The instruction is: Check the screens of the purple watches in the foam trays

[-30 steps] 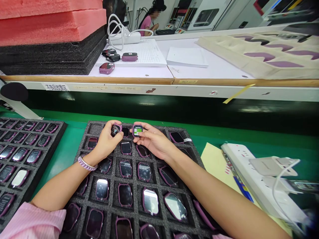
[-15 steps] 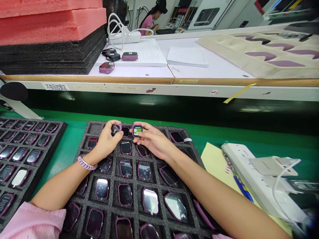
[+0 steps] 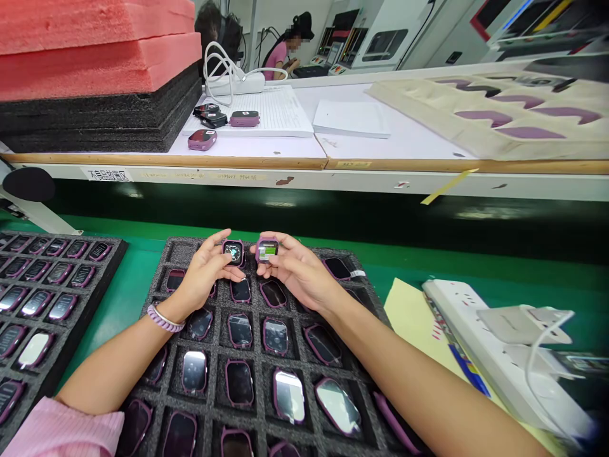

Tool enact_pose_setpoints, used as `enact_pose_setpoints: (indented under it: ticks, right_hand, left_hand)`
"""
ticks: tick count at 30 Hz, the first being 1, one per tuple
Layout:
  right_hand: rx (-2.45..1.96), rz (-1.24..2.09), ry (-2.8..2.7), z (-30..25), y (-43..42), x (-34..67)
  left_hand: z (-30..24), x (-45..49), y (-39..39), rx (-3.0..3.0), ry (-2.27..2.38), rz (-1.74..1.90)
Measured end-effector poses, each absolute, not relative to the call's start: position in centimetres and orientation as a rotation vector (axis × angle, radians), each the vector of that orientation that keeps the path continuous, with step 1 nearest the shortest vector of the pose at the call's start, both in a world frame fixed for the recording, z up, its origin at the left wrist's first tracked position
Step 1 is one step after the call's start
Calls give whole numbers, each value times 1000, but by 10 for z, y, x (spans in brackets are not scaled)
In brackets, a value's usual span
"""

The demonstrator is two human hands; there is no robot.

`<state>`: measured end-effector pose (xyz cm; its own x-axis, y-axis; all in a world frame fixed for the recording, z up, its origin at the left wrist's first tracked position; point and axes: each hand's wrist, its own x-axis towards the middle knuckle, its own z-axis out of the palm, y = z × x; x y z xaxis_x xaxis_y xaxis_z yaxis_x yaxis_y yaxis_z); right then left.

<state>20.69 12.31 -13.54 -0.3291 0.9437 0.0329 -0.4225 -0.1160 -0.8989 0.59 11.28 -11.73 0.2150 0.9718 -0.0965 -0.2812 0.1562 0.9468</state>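
Observation:
Between the fingers of my left hand (image 3: 208,270) is a purple smartwatch (image 3: 233,252) without a strap, its screen lit with a dark watch face. My right hand (image 3: 295,266) grips a second purple smartwatch (image 3: 267,250), whose screen shows green and white areas. The two watches are held side by side, slightly apart, over the far part of a black foam tray (image 3: 214,362). Purple-cased watches with mostly dark screens, such as one watch (image 3: 239,383), lie in the tray's compartments.
Another foam tray (image 3: 90,289) of watches stands at left. A white power strip (image 3: 480,330) with a charger and yellow paper (image 3: 404,304) lie at right. The shelf (image 3: 285,146) ahead bears foam blocks (image 3: 99,70), a notebook (image 3: 285,111) and loose watches. A co-worker (image 3: 280,54) sits beyond.
The left-hand watch has turned toward me and now shows a lit watch face. That hand has moved slightly right, its fingers spreading somewhat. The right-hand watch has shifted slightly right.

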Motion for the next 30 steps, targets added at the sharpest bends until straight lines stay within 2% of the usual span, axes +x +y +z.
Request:
enact_pose_setpoints:
  ticks: [30]
  right_hand:
    - [-661,1721,-1134,-131,116,206]
  left_hand:
    - [-115,6,112,1078,886,1063]
